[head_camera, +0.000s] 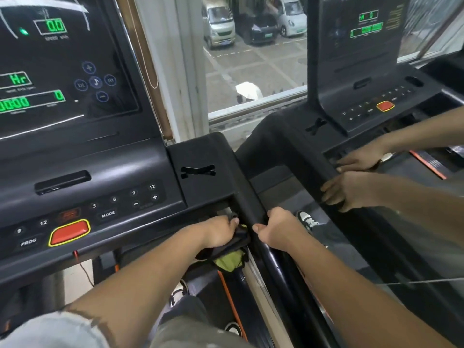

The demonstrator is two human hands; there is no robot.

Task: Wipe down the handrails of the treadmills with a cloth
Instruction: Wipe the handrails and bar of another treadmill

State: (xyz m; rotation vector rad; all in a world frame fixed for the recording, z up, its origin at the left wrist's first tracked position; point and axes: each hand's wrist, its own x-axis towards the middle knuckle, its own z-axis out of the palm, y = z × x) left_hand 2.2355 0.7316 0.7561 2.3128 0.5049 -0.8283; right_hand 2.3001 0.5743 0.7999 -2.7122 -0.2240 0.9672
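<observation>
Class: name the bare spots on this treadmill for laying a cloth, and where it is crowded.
Free: the flat black panel with a taped X, between the number keys and the black handrail. Crowded: lower on that rail, where the left hand holds the dark cloth and the right hand grips the rail.

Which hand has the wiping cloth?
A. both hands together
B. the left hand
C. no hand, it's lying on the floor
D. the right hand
B: the left hand grips the dark and yellow-green cloth beside the handrail, while the right hand curls round the handrail itself with no cloth in it.
</observation>
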